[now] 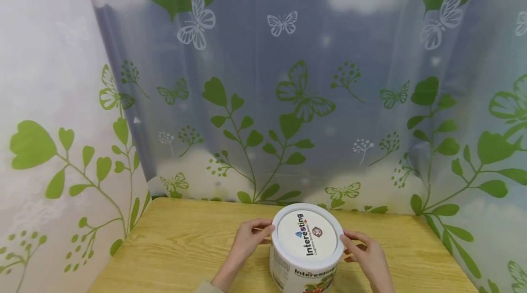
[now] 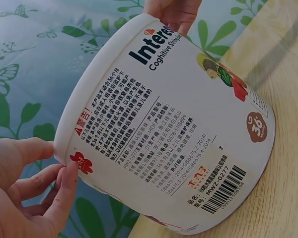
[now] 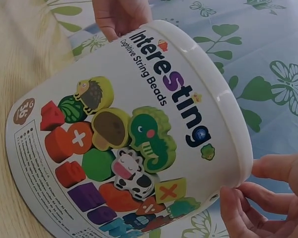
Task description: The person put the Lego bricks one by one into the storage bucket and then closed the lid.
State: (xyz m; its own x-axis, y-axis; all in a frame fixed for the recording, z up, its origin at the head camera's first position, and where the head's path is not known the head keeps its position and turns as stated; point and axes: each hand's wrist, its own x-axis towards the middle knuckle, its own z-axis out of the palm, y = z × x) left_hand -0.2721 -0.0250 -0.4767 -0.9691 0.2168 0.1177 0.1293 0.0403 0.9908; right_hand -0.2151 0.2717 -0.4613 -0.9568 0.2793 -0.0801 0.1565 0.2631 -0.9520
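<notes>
A white round tub of string beads stands upright on the table, its white lid on top. Printed on the lid is "Interesting". At the left of the rim, my left hand grips the lid's edge between thumb and fingers. Opposite it, my right hand pinches the lid's edge the same way. The left wrist view shows the tub's side with dense text and a barcode. Coloured bead pictures, among them a cow and a hedgehog, cover the side in the right wrist view. The tub's contents are hidden.
The tub is on a yellow wood-grain table. Behind the table hangs a blue-grey curtain with green leaves and butterflies. Similar patterned sheets close in the left and right sides.
</notes>
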